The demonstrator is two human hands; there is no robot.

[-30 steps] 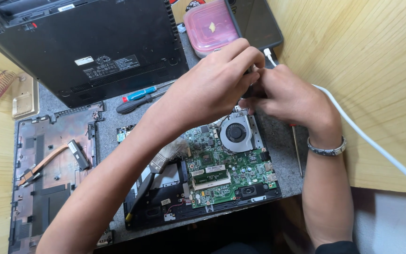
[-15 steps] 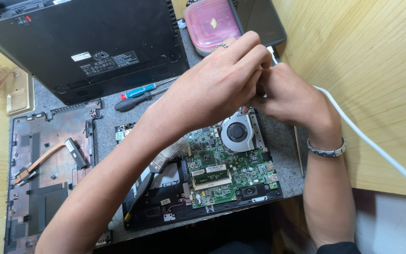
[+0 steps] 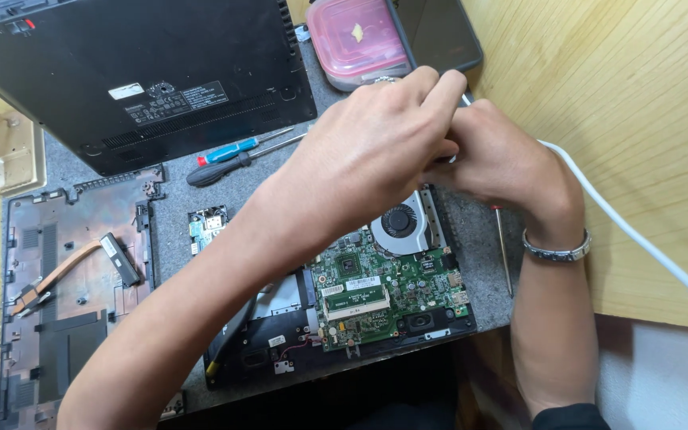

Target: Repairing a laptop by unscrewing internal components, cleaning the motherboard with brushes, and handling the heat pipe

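A closed black laptop (image 3: 133, 76) lay upside down at the far end of the grey surface (image 3: 483, 239), with a detached bottom cover (image 3: 73, 287) to its left. Nearer, the opened laptop chassis (image 3: 336, 318) showed its green motherboard (image 3: 384, 291) and cooling fan (image 3: 400, 221). Above the fan, the left hand (image 3: 368, 155) and right hand (image 3: 499, 159) met, fingers curled tight together; what they pinched was hidden. A thin screwdriver (image 3: 503, 251) lay beside.
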